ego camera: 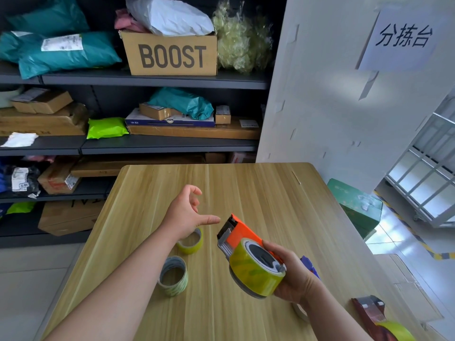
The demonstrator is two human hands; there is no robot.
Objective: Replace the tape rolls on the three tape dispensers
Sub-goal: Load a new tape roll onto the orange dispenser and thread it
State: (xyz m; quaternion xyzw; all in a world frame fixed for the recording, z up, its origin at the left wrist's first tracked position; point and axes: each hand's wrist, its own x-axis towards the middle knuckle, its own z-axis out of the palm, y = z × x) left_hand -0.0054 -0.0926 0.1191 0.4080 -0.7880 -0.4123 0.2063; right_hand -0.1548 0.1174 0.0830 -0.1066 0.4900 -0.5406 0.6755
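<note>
My right hand (pixel 293 274) grips an orange tape dispenser (pixel 242 236) with a yellow-green tape roll (pixel 256 271) on its hub, held above the wooden table (pixel 246 188). My left hand (pixel 187 212) hovers open just left of the dispenser's blade end, thumb pointing toward it. Two more rolls lie on the table below my left arm: a thin one (pixel 193 242) partly hidden by my wrist, and a nearly used-up one (pixel 173 275). A dark red dispenser (pixel 376 316) with a yellow-green roll lies at the table's right front edge. A blue dispenser (pixel 310 265) peeks out behind my right hand.
Dark shelves (pixel 147 81) packed with parcels and a BOOST carton (pixel 170 54) stand beyond the table. A white pillar (pixel 332 94) with a paper sign rises at the right. A green box (pixel 357 205) sits on the floor beside the table.
</note>
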